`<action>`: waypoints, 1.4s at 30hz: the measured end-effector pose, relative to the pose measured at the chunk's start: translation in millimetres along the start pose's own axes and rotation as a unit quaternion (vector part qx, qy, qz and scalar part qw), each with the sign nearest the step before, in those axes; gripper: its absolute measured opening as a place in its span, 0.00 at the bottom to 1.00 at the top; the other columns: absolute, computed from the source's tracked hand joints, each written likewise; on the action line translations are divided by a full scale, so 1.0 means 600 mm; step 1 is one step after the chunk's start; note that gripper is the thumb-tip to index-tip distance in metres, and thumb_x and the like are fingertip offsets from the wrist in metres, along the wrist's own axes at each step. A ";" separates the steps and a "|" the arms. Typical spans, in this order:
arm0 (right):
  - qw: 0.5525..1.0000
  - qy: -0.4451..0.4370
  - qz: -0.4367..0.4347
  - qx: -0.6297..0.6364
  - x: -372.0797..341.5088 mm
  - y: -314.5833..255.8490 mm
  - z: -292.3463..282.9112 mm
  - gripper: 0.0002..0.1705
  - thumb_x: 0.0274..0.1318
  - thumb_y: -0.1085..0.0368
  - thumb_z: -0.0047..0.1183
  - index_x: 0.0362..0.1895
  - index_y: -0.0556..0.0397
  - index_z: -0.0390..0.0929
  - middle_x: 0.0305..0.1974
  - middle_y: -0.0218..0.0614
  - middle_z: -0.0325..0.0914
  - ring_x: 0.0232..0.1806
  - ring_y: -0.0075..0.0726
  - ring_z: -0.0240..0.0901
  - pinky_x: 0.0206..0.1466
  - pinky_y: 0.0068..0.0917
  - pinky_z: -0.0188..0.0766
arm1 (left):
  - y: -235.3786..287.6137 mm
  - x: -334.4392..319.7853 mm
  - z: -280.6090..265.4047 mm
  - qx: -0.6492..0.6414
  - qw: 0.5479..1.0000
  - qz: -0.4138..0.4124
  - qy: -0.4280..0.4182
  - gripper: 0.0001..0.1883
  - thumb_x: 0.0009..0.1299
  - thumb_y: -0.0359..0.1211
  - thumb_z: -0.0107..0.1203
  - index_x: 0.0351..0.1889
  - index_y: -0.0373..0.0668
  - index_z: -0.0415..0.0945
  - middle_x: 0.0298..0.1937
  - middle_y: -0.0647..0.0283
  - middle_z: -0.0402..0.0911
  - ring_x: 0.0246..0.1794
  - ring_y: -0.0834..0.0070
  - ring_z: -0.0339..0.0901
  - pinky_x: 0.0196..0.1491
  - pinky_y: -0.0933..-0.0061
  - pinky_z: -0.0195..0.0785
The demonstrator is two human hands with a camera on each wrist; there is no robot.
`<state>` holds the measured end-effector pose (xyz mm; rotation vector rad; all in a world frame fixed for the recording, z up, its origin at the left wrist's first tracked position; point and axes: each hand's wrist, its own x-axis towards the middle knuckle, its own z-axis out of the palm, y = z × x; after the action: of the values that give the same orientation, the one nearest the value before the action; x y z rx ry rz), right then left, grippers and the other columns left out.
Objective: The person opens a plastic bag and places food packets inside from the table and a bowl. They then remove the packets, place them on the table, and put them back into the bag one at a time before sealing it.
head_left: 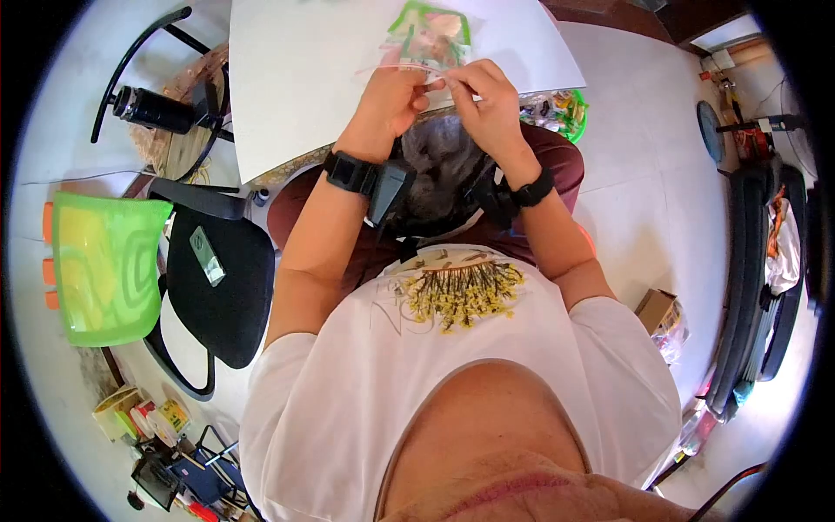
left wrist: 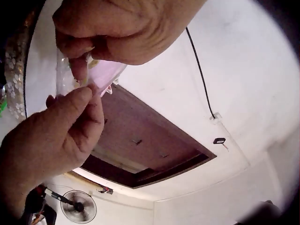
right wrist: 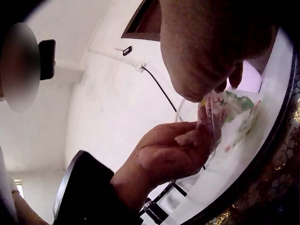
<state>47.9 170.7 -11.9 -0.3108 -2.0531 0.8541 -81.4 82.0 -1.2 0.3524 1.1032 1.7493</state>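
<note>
A clear plastic packet with green edges and printed pictures (head_left: 430, 30) lies over the white table (head_left: 296, 96), its near edge up at both hands. The left hand (head_left: 390, 104) pinches that edge from the left, fingers curled in. From the right, the right hand (head_left: 489, 100) pinches the same edge between thumb and forefinger, close beside the left fingertips. The right wrist view shows crinkled clear film with green and red print (right wrist: 239, 105) under the fingers. A pinkish patch (left wrist: 105, 75) shows beside the fingertips in the left wrist view. What the packet contains is hidden.
A dark bag-like bundle (head_left: 439, 165) sits between the person's legs. Right of the table's edge stands a green-rimmed basket (head_left: 578, 117) of small wrapped items. A black chair (head_left: 217, 287) with a phone on it is at the left.
</note>
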 end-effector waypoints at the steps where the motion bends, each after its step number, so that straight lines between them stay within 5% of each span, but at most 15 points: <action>1: 1.000 0.009 -0.017 -0.006 -0.001 0.000 0.000 0.06 0.48 0.71 0.55 0.33 0.54 0.78 0.29 0.38 0.74 0.30 0.41 0.73 0.32 0.29 0.70 | -0.007 0.018 0.001 -0.008 1.000 0.020 -0.023 0.21 0.68 0.24 0.44 0.60 0.45 0.61 0.40 0.60 0.74 0.33 0.75 0.75 0.18 0.84 0.57; 8: 0.999 -0.028 -0.023 -0.031 -0.012 0.017 0.006 0.06 0.47 0.72 0.54 0.33 0.52 0.77 0.29 0.38 0.74 0.29 0.44 0.72 0.32 0.31 0.69 | -0.044 0.139 0.020 0.059 0.994 -0.048 0.073 0.18 0.67 0.25 0.47 0.56 0.41 0.65 0.46 0.59 0.76 0.44 0.70 0.73 0.39 0.76 0.72; 11: 1.000 -0.029 -0.004 -0.007 -0.010 0.030 0.006 0.05 0.47 0.72 0.54 0.32 0.52 0.77 0.29 0.39 0.74 0.28 0.44 0.71 0.31 0.32 0.68 | -0.030 0.078 0.052 -0.013 0.998 0.056 -0.006 0.16 0.67 0.24 0.47 0.53 0.38 0.69 0.46 0.59 0.77 0.47 0.70 0.72 0.45 0.73 0.71; 12: 1.000 -0.026 0.000 0.005 -0.011 0.032 0.006 0.05 0.47 0.72 0.54 0.32 0.52 0.77 0.28 0.39 0.74 0.28 0.44 0.71 0.31 0.31 0.68 | -0.036 0.067 0.034 0.251 0.947 0.196 -0.038 0.14 0.67 0.25 0.47 0.52 0.37 0.70 0.46 0.59 0.77 0.47 0.70 0.73 0.45 0.73 0.71; 13: 0.999 -0.029 0.013 0.013 -0.010 0.036 0.006 0.05 0.48 0.72 0.54 0.32 0.53 0.77 0.28 0.39 0.74 0.28 0.43 0.71 0.31 0.31 0.68 | -0.043 0.056 0.001 0.493 0.807 0.317 -0.065 0.13 0.68 0.25 0.47 0.50 0.36 0.71 0.47 0.58 0.76 0.46 0.69 0.73 0.45 0.73 0.71; 14: 0.999 -0.032 0.024 0.022 -0.008 0.041 0.007 0.05 0.48 0.72 0.54 0.32 0.54 0.77 0.28 0.40 0.74 0.28 0.42 0.71 0.31 0.30 0.68 | -0.049 0.047 -0.024 0.691 0.591 0.407 -0.084 0.12 0.68 0.26 0.47 0.49 0.35 0.72 0.48 0.58 0.76 0.46 0.69 0.74 0.45 0.73 0.71; 16: 0.997 -0.037 0.041 0.045 -0.004 0.054 0.010 0.05 0.48 0.71 0.54 0.32 0.55 0.77 0.27 0.39 0.73 0.27 0.38 0.71 0.30 0.28 0.67 | -0.054 -0.011 -0.025 0.500 0.830 0.242 -0.048 0.10 0.68 0.29 0.48 0.46 0.38 0.74 0.41 0.61 0.79 0.38 0.74 0.76 0.39 0.76 0.70; 17: 0.997 -0.036 0.048 0.057 -0.005 0.063 0.011 0.04 0.48 0.72 0.54 0.32 0.55 0.77 0.27 0.39 0.73 0.27 0.36 0.70 0.30 0.27 0.67 | -0.052 -0.036 -0.027 0.379 0.912 0.153 -0.025 0.10 0.68 0.31 0.49 0.44 0.39 0.76 0.37 0.62 0.81 0.34 0.77 0.78 0.36 0.77 0.70; 20: 0.992 -0.055 0.082 0.085 -0.013 0.084 0.015 0.04 0.49 0.72 0.54 0.32 0.56 0.76 0.25 0.37 0.72 0.25 0.30 0.68 0.29 0.24 0.65 | 0.045 -0.095 -0.019 0.348 0.933 -0.034 -0.085 0.09 0.70 0.30 0.47 0.43 0.38 0.76 0.38 0.62 0.81 0.33 0.79 0.79 0.32 0.83 0.69; 21: 0.989 -0.062 0.096 0.089 -0.014 0.088 0.015 0.04 0.49 0.72 0.54 0.31 0.57 0.76 0.25 0.36 0.71 0.25 0.28 0.68 0.29 0.23 0.65 | 0.071 -0.098 -0.023 0.351 0.935 -0.010 -0.048 0.09 0.70 0.30 0.46 0.42 0.39 0.76 0.29 0.66 0.81 0.25 0.83 0.78 0.25 0.87 0.64; 23: 0.988 -0.074 0.095 0.092 -0.013 0.091 0.015 0.03 0.49 0.72 0.54 0.31 0.57 0.76 0.24 0.35 0.71 0.25 0.26 0.67 0.29 0.22 0.65 | 0.115 -0.059 -0.065 0.398 0.910 0.117 0.006 0.10 0.70 0.33 0.46 0.40 0.37 0.75 0.25 0.67 0.78 0.21 0.84 0.74 0.21 0.86 0.60; 26: 0.987 -0.085 0.102 0.089 -0.012 0.086 0.012 0.02 0.49 0.72 0.54 0.29 0.57 0.76 0.23 0.34 0.70 0.24 0.26 0.66 0.28 0.22 0.64 | 0.166 0.044 -0.115 0.406 0.883 0.181 0.151 0.12 0.68 0.36 0.48 0.41 0.39 0.76 0.28 0.67 0.79 0.27 0.83 0.75 0.25 0.83 0.63; 30: 0.987 -0.099 0.113 0.065 -0.010 0.087 0.011 0.02 0.49 0.72 0.55 0.29 0.57 0.75 0.23 0.34 0.69 0.23 0.28 0.66 0.27 0.23 0.63 | 0.187 0.232 -0.250 0.683 0.665 0.253 0.167 0.21 0.64 0.47 0.50 0.46 0.42 0.75 0.36 0.56 0.80 0.36 0.63 0.79 0.38 0.67 0.71; 36: 0.991 -0.109 0.072 0.017 -0.006 0.088 0.015 0.02 0.47 0.72 0.56 0.28 0.55 0.75 0.22 0.35 0.69 0.22 0.32 0.67 0.26 0.25 0.63 | 0.177 0.321 -0.197 0.670 0.618 0.126 0.392 0.28 0.59 0.54 0.52 0.56 0.56 0.68 0.63 0.48 0.60 0.61 0.50 0.60 0.54 0.42 0.58; 42: 0.991 -0.105 0.077 0.033 -0.005 0.089 0.016 0.03 0.46 0.73 0.56 0.28 0.55 0.75 0.21 0.35 0.68 0.21 0.32 0.66 0.25 0.24 0.62 | 0.203 0.335 -0.235 0.770 0.586 0.032 0.250 0.22 0.59 0.43 0.55 0.54 0.66 0.68 0.64 0.62 0.60 0.65 0.55 0.55 0.57 0.34 0.52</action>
<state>37.2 204.2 -53.6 -0.3592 -2.2098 1.0858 -339.1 170.4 -28.8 0.9275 2.8858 0.3816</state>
